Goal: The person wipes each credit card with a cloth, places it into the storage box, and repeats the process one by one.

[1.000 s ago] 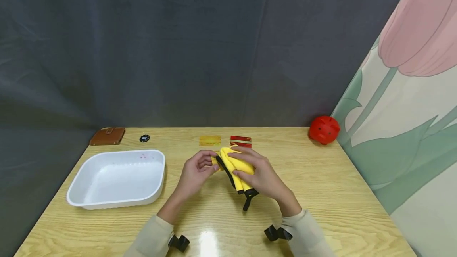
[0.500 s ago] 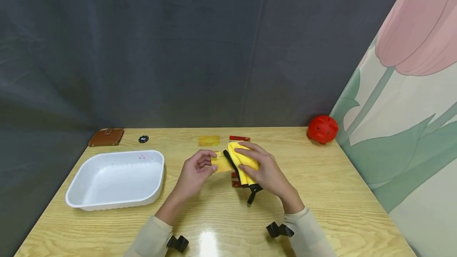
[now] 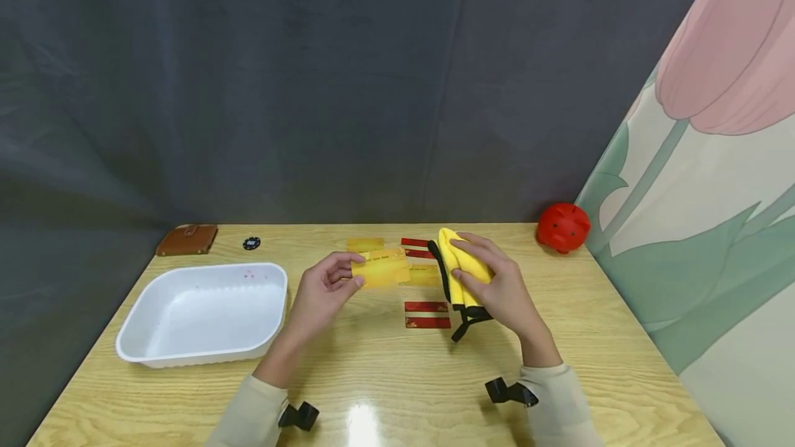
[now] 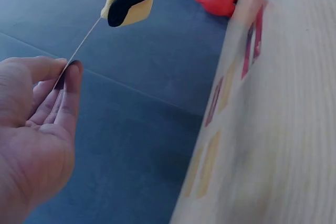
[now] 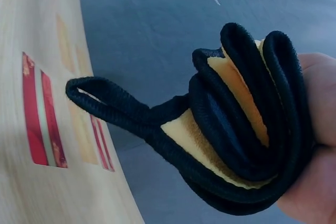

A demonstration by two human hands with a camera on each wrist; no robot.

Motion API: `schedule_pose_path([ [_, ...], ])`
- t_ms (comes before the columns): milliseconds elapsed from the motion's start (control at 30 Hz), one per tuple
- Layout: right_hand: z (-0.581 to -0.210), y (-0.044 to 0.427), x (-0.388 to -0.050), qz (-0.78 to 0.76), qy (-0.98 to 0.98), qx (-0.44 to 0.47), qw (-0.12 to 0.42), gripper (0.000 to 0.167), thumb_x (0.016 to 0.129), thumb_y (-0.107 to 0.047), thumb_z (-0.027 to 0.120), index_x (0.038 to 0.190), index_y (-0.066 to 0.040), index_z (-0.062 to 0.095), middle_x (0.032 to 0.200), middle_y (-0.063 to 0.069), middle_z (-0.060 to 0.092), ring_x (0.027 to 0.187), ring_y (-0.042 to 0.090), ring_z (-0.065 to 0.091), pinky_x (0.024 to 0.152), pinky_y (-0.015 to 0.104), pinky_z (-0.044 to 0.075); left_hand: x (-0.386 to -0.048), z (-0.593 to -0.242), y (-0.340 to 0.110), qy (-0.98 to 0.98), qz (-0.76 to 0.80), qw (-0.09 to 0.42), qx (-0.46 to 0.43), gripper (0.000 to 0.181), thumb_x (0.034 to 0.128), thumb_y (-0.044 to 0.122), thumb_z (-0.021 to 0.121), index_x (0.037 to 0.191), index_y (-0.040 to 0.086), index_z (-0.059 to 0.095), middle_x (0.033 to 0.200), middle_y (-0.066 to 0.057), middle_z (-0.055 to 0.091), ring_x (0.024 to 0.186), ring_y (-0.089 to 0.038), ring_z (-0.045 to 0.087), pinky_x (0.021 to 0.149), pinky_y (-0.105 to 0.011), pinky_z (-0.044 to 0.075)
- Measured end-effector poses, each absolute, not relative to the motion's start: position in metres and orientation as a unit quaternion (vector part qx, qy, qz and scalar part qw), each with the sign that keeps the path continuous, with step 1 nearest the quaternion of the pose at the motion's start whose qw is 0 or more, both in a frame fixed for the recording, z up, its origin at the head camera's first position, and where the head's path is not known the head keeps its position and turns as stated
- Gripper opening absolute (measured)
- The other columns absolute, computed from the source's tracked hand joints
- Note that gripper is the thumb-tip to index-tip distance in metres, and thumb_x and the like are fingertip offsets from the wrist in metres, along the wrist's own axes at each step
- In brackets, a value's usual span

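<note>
Lying just beyond the white tray (image 3: pixel 201 316) are a brown wallet (image 3: pixel 187 240) and a black chip (image 3: pixel 251 243). Right of the tray, the left hand (image 3: pixel 319 295) pinches a raised yellow card (image 3: pixel 381 269) between thumb and fingertips, remaining fingers bent. Farther right of the tray, two more yellow cards (image 3: pixel 424 275) and two red cards (image 3: pixel 427 314) lie on the table (image 3: pixel 397 371). Farther again, the right hand (image 3: pixel 499 286) grips a folded yellow cloth (image 3: pixel 470 263), thumb and fingers curled round it. Farthest from the tray stands a red piggy bank (image 3: pixel 563 227).
</note>
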State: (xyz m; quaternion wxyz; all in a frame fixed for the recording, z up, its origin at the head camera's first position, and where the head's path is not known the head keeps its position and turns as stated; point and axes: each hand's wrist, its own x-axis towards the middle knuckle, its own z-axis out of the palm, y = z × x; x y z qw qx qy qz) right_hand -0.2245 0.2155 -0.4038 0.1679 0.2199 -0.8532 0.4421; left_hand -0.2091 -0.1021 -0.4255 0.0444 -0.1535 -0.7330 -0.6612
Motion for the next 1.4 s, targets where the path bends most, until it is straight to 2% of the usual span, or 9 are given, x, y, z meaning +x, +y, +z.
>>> schedule_pose_path([
  [300, -0.395, 0.217, -0.222, 0.479, -0.833, 0.223, 0.164, 0.048, 0.091, -0.006, 0.078, 0.136, -0.02, 0.069, 0.148, 0.004, 0.059, 0.118, 0.011, 0.059, 0.083, 0.015, 0.054, -0.208, -0.417, -0.104, -0.704, -0.69, 0.064, -0.155, 0.032, 0.0921, 0.003, 0.076, 0.123, -0.001, 0.067, 0.113, -0.023, 0.071, 0.096, -0.012, 0.072, 0.084, -0.023, 0.063],
  [400, -0.389, 0.213, -0.222, 0.489, -0.824, 0.233, 0.167, 0.048, 0.091, -0.005, 0.077, 0.137, -0.018, 0.068, 0.15, 0.006, 0.058, 0.116, 0.009, 0.059, 0.081, 0.016, 0.055, -0.208, -0.416, -0.104, -0.695, -0.698, 0.072, -0.155, 0.033, 0.0908, 0.003, 0.077, 0.122, -0.003, 0.067, 0.114, -0.02, 0.072, 0.097, -0.011, 0.073, 0.084, -0.024, 0.063],
  [600, -0.379, 0.204, -0.224, 0.51, -0.81, 0.238, 0.165, 0.049, 0.092, -0.004, 0.077, 0.137, -0.017, 0.068, 0.151, 0.005, 0.056, 0.113, 0.013, 0.06, 0.079, 0.018, 0.056, -0.21, -0.413, -0.105, -0.67, -0.716, 0.069, -0.18, 0.04, 0.0868, -0.004, 0.077, 0.125, -0.008, 0.064, 0.114, -0.003, 0.071, 0.1, -0.008, 0.072, 0.087, -0.023, 0.062],
  [733, -0.378, 0.201, -0.224, 0.518, -0.803, 0.24, 0.171, 0.049, 0.091, -0.003, 0.077, 0.137, -0.016, 0.068, 0.15, 0.004, 0.057, 0.108, 0.016, 0.061, 0.076, 0.019, 0.057, -0.212, -0.41, -0.105, -0.661, -0.727, 0.059, -0.176, 0.043, 0.0853, -0.011, 0.074, 0.126, -0.008, 0.061, 0.115, -0.002, 0.071, 0.101, -0.011, 0.074, 0.087, -0.025, 0.063],
  [833, -0.379, 0.199, -0.225, 0.52, -0.801, 0.242, 0.17, 0.049, 0.091, -0.003, 0.078, 0.137, -0.017, 0.068, 0.15, 0.004, 0.057, 0.108, 0.016, 0.061, 0.076, 0.019, 0.057, -0.215, -0.408, -0.104, -0.661, -0.733, 0.071, -0.142, 0.034, 0.0894, -0.012, 0.068, 0.123, -0.006, 0.064, 0.113, -0.002, 0.072, 0.096, -0.011, 0.075, 0.086, -0.027, 0.063],
  [1000, -0.379, 0.2, -0.226, 0.523, -0.801, 0.24, 0.167, 0.05, 0.091, -0.003, 0.077, 0.137, -0.018, 0.067, 0.151, 0.002, 0.056, 0.108, 0.016, 0.061, 0.076, 0.02, 0.057, -0.219, -0.409, -0.105, -0.644, -0.755, 0.07, -0.101, 0.021, 0.1002, 0.001, 0.064, 0.119, -0.008, 0.065, 0.104, -0.006, 0.077, 0.093, -0.014, 0.077, 0.089, -0.033, 0.063],
  [1167, -0.378, 0.201, -0.226, 0.525, -0.801, 0.235, 0.165, 0.05, 0.091, -0.004, 0.077, 0.138, -0.018, 0.067, 0.151, 0.002, 0.056, 0.11, 0.015, 0.06, 0.077, 0.019, 0.056, -0.221, -0.411, -0.109, -0.645, -0.757, 0.085, -0.059, 0.027, 0.0995, 0.01, 0.069, 0.116, -0.011, 0.068, 0.083, 0.0, 0.077, 0.074, -0.011, 0.076, 0.073, -0.028, 0.065],
  [1267, -0.379, 0.203, -0.226, 0.525, -0.804, 0.23, 0.161, 0.049, 0.091, -0.004, 0.077, 0.138, -0.018, 0.067, 0.151, 0.002, 0.056, 0.11, 0.015, 0.06, 0.077, 0.019, 0.056, -0.22, -0.411, -0.11, -0.664, -0.74, 0.104, -0.026, 0.028, 0.0964, 0.017, 0.075, 0.112, -0.006, 0.074, 0.073, 0.004, 0.071, 0.061, -0.007, 0.064, 0.056, -0.02, 0.056],
  [1400, -0.379, 0.204, -0.226, 0.526, -0.803, 0.229, 0.159, 0.049, 0.091, -0.004, 0.077, 0.137, -0.018, 0.068, 0.151, 0.002, 0.056, 0.11, 0.015, 0.06, 0.077, 0.019, 0.056, -0.218, -0.409, -0.111, -0.68, -0.721, 0.132, -0.013, 0.026, 0.0934, 0.017, 0.078, 0.108, -0.004, 0.078, 0.079, 0.008, 0.069, 0.07, -0.007, 0.058, 0.063, -0.017, 0.052],
])
